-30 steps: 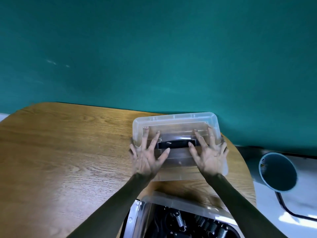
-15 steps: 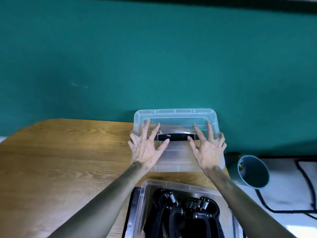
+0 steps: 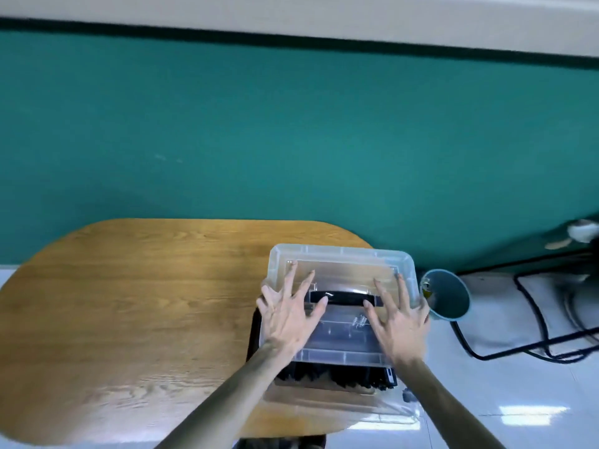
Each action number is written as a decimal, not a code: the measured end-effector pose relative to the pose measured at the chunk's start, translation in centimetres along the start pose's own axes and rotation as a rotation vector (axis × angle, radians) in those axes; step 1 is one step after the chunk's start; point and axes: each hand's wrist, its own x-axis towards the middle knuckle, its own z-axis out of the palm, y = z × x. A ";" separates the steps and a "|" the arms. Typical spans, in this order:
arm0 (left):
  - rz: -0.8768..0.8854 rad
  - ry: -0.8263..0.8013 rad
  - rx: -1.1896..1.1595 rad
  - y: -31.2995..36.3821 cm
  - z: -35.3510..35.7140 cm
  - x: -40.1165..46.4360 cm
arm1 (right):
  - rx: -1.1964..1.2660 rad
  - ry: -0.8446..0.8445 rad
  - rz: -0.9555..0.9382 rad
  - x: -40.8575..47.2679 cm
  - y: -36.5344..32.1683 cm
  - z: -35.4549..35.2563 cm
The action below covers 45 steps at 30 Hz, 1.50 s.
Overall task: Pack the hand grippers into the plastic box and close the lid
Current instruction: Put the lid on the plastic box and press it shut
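In the lower centre of the frame both hands lie flat with fingers spread on the clear lid (image 3: pixel 340 264), the left hand (image 3: pixel 287 314) and right hand (image 3: pixel 400 322) either side of its black handle (image 3: pixel 345 298), gripping nothing. The lid sits over the plastic box (image 3: pixel 340 401) on the desk (image 3: pixel 146 303), with the dark hand grippers (image 3: pixel 327 375) inside beneath its near edge. This looks like the closing step; next, the lid probably needs squaring to the rim and pressing down evenly until it seats.

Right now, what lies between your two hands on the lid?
In the head view, the lid's black handle runs between the left hand and right hand, both spread flat on the clear plastic.
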 end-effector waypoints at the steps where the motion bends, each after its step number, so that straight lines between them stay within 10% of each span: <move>1: -0.004 -0.021 0.008 0.1 0.5 -1.2 | 0.004 -0.018 -0.005 -1.3 0.6 0.6; 45: 0.075 -0.094 0.129 -1.9 5.5 -7.7 | 0.032 -0.046 -0.082 -8.9 3.3 4.3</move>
